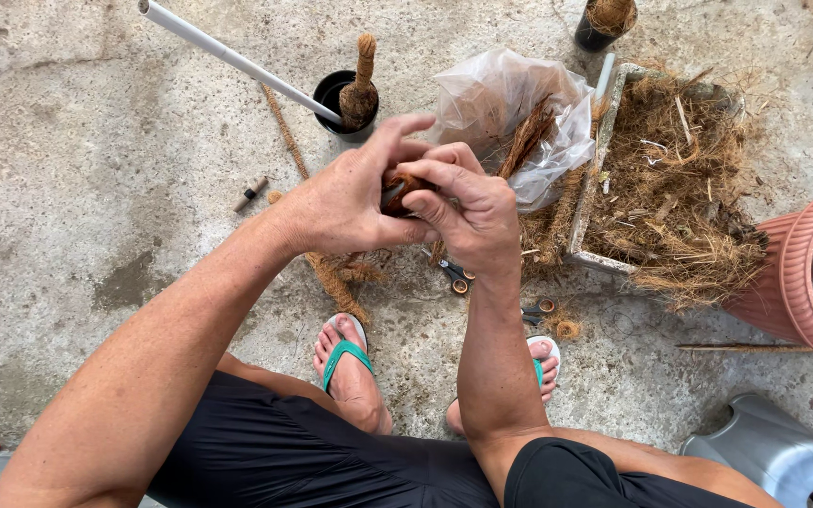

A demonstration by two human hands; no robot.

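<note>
Rough grey concrete floor, damp patches, daylight; grey plastic stool bottom right.

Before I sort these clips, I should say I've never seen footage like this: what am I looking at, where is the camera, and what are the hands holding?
There is no machine here. A camera worn on a person's head looks down at their own two bare hands, knees and sandalled feet above a concrete floor.

The left hand and right hand meet over a small brown fibre bundle, which seems wound on the end of a white pipe.

On the floor lie a clear plastic bag, a tray of coconut fibre, a black pot with a fibre-wrapped stick, scissors, a pink pot and a grey stool.
</note>
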